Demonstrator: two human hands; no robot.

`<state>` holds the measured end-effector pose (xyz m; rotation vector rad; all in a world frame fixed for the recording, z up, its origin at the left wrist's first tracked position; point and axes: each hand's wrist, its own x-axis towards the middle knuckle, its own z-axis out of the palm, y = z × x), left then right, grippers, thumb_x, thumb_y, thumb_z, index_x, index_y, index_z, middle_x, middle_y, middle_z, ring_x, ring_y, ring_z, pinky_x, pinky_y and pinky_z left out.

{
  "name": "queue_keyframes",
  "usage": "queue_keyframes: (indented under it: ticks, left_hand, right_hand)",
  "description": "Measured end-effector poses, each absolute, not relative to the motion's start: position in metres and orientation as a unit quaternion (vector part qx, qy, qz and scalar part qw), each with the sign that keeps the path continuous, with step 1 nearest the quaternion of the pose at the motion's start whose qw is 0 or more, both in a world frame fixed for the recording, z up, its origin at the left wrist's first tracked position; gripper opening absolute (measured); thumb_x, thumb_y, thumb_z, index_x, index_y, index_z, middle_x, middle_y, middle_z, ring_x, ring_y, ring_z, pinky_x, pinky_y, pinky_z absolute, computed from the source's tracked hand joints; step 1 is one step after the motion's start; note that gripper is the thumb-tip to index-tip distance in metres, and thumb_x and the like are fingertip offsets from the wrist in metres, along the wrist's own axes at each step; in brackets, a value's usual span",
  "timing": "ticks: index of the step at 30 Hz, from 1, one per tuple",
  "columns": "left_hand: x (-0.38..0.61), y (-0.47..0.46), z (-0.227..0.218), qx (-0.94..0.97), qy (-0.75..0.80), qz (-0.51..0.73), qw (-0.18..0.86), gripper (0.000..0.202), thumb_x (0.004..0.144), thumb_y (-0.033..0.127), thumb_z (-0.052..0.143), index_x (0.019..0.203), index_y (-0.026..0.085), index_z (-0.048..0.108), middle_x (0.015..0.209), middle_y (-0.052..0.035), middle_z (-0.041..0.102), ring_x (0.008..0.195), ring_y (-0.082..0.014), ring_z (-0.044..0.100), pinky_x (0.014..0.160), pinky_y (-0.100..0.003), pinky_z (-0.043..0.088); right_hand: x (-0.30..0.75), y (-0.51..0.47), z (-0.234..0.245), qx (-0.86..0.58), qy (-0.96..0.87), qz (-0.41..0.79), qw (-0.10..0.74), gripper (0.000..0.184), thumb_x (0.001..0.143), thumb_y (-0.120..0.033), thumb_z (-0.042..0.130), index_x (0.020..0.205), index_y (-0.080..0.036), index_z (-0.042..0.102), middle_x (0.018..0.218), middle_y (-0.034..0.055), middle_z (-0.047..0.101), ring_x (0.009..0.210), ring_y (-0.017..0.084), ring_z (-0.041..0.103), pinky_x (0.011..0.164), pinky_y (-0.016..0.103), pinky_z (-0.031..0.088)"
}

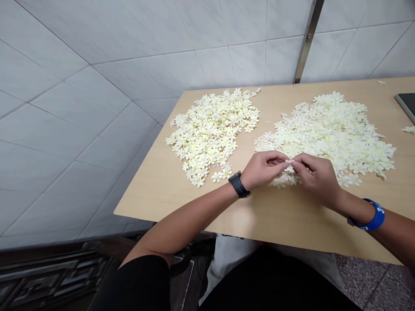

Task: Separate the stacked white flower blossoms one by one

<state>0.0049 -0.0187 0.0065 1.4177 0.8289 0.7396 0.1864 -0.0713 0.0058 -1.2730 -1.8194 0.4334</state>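
Note:
Between my two hands is a small white artificial flower (289,167), pinched by the fingertips of both. My left hand (264,167), with a black watch on its wrist, grips the flower from the left, thumb and forefinger together. From the other side my right hand (317,176) pinches it, fingers curled. Both hands are just over the near edge of a wide heap of pale flowers (333,134). A second heap of white flowers with yellowish centres (214,125) lies further left, apart from the hands. The fingers partly cover the held flower.
Both heaps rest on a light wooden table (181,198). A dark flat device (407,106) lies at the right edge, with a few loose petals (409,129) near it. Tiled walls (207,65) border the back and left, and a metal strip (308,41) runs up the back wall.

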Motion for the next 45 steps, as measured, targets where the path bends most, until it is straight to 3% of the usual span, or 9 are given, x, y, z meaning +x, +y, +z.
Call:
queue_keyframes:
  ticks: [5,9,13,20,27,31,38,41,45]
  left_hand:
    - [0.003,-0.022,0.012,0.628,0.374,0.273,0.625,0.021,0.080,0.031,0.074,0.078,0.012,0.066,0.063,-0.0018,0.065,0.057,-0.0087,0.057,0.056,-0.020,0.043]
    - [0.000,-0.020,0.010,0.685,0.357,0.297,0.561,0.026,0.086,0.036,0.068,0.074,0.013,0.062,0.063,-0.0002,0.063,0.059,-0.0085,0.054,0.057,-0.021,0.040]
    - [0.000,-0.017,0.007,0.725,0.351,0.325,0.495,0.033,0.091,0.041,0.064,0.072,0.015,0.060,0.063,0.0013,0.059,0.060,-0.0083,0.049,0.060,-0.022,0.039]
    - [0.002,-0.011,0.003,0.614,0.324,0.344,0.632,0.048,0.082,0.060,0.073,0.078,0.013,0.062,0.066,-0.0006,0.062,0.060,-0.0097,0.061,0.062,-0.025,0.053]
    - [0.004,-0.008,0.002,0.572,0.350,0.338,0.660,0.026,0.089,0.034,0.073,0.083,0.012,0.061,0.067,-0.0002,0.064,0.060,-0.0084,0.064,0.063,-0.023,0.056]
    - [0.004,-0.009,0.000,0.587,0.359,0.336,0.643,0.014,0.091,0.024,0.068,0.098,0.013,0.063,0.070,0.0009,0.064,0.059,-0.0066,0.060,0.063,-0.021,0.055]
    - [-0.001,-0.011,0.005,0.758,0.351,0.380,0.398,0.020,0.094,0.031,0.062,0.100,0.018,0.075,0.123,-0.0119,0.068,0.117,-0.0210,0.063,0.078,-0.025,0.054]
    - [0.000,-0.013,0.008,0.752,0.344,0.365,0.428,0.024,0.093,0.037,0.065,0.102,0.018,0.075,0.112,-0.0103,0.073,0.104,-0.0189,0.067,0.076,-0.025,0.053]
    - [0.003,-0.015,0.006,0.731,0.362,0.352,0.459,0.021,0.088,0.036,0.069,0.084,0.016,0.075,0.087,-0.0053,0.076,0.080,-0.0144,0.067,0.071,-0.024,0.049]
  right_hand:
    - [0.184,-0.071,0.006,-0.534,-0.713,0.153,0.429,0.033,0.094,-0.023,0.057,0.062,-0.021,0.051,0.052,-0.0039,0.046,0.048,0.011,0.041,0.050,0.027,0.032]
    - [0.185,-0.067,0.004,-0.537,-0.678,0.302,0.402,0.021,0.091,-0.035,0.067,0.076,-0.020,0.065,0.056,-0.0039,0.051,0.052,0.012,0.044,0.050,0.026,0.033]
    - [0.187,-0.066,0.003,-0.519,-0.636,0.402,0.405,0.025,0.091,-0.043,0.068,0.083,-0.020,0.067,0.063,-0.0010,0.060,0.056,0.013,0.052,0.052,0.026,0.040]
    - [0.189,-0.068,0.004,-0.533,-0.584,0.393,0.470,0.024,0.091,-0.046,0.071,0.082,-0.024,0.073,0.069,0.0027,0.070,0.062,0.018,0.066,0.061,0.031,0.055]
    - [0.190,-0.066,0.001,-0.551,-0.535,0.357,0.532,0.021,0.089,-0.044,0.074,0.084,-0.024,0.072,0.070,0.0020,0.070,0.059,0.017,0.067,0.061,0.033,0.058]
    - [0.190,-0.064,0.001,-0.548,-0.514,0.361,0.552,0.022,0.088,-0.044,0.075,0.087,-0.023,0.071,0.070,0.0024,0.070,0.061,0.018,0.068,0.063,0.034,0.060]
    - [0.189,-0.066,0.002,-0.547,-0.537,0.357,0.534,0.019,0.087,-0.041,0.076,0.085,-0.024,0.071,0.069,0.0013,0.067,0.063,0.017,0.065,0.063,0.031,0.056]
    - [0.188,-0.068,0.000,-0.552,-0.557,0.348,0.513,0.020,0.089,-0.042,0.074,0.084,-0.024,0.071,0.069,0.0016,0.067,0.062,0.017,0.062,0.061,0.031,0.053]
    - [0.185,-0.071,0.002,-0.551,-0.576,0.352,0.491,0.022,0.090,-0.043,0.073,0.081,-0.023,0.071,0.065,0.0014,0.066,0.059,0.016,0.060,0.058,0.030,0.050]
